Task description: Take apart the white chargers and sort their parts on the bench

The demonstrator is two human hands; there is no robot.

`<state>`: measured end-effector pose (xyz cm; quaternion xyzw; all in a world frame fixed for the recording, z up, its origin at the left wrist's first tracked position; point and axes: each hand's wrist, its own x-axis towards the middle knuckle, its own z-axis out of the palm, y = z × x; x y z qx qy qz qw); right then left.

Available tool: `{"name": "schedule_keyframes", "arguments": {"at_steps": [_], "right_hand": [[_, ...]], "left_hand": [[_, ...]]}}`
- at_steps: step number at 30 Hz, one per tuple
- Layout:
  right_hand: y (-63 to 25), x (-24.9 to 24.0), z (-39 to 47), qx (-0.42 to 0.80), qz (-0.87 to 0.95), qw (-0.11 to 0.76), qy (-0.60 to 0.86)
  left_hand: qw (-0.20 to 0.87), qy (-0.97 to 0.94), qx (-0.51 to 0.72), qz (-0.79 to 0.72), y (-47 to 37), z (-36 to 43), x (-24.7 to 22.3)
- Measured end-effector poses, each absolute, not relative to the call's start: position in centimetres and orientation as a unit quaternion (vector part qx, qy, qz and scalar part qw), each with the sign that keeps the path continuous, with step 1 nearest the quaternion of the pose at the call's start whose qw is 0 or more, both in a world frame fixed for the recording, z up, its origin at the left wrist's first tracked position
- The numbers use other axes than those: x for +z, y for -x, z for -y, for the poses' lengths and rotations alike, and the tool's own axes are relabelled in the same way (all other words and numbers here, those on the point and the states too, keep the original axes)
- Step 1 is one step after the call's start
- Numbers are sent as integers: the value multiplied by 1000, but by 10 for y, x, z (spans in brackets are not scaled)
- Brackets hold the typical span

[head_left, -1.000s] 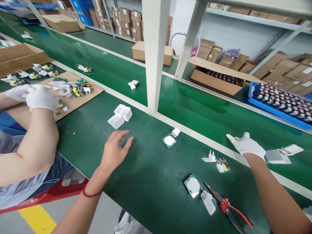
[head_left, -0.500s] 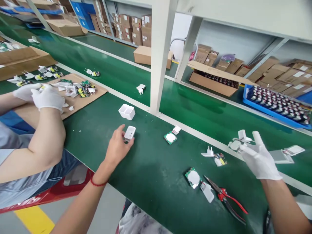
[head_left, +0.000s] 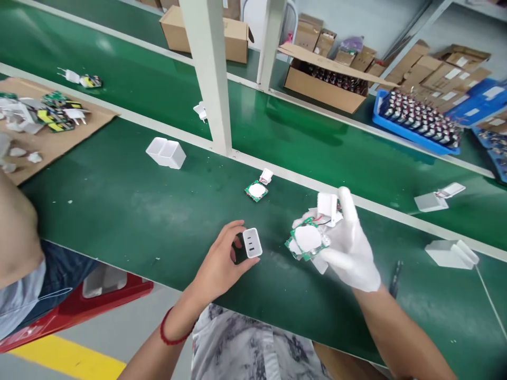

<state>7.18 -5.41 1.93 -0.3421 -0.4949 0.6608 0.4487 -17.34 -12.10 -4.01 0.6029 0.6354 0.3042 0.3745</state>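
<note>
My bare left hand (head_left: 222, 258), with a red cord at its wrist, grips a white charger housing (head_left: 252, 243) between thumb and fingers. Dark slots show in the housing's end face. My right hand (head_left: 352, 248), in a white glove, is closed around a green circuit board (head_left: 308, 239) with a round white pad. Red and black wires run to a white plug-side piece (head_left: 327, 206) above it. More board and white plastic show beneath; I cannot tell which bits are held. Just beyond, a smaller-looking board (head_left: 256, 191) with a white wired piece lies on the bench.
White housings (head_left: 166, 153) stand beside the post (head_left: 209, 79). Other white housings (head_left: 451, 253) lie at right, near a black tool (head_left: 396, 278). Cardboard (head_left: 99, 119) with charger parts is at left, by a co-worker's arm (head_left: 16, 232). A blue tray (head_left: 415, 140) sits across the belt.
My view has swung right. My left hand has carried the charger housing rightward; my right hand has come in from the belt edge with the board. The red-handled pliers no longer show.
</note>
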Motion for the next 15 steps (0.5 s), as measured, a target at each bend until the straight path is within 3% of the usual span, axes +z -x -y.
{"name": "schedule_keyframes", "arguments": {"at_steps": [10,15], "right_hand": [[-51,-13,58,692,536,407,259],[-55,-13,59,689,536,411,261]], "left_hand": [[267,-691,322,-590,157,122,-46],[209,-644,353,-646,137,131,-57]]}}
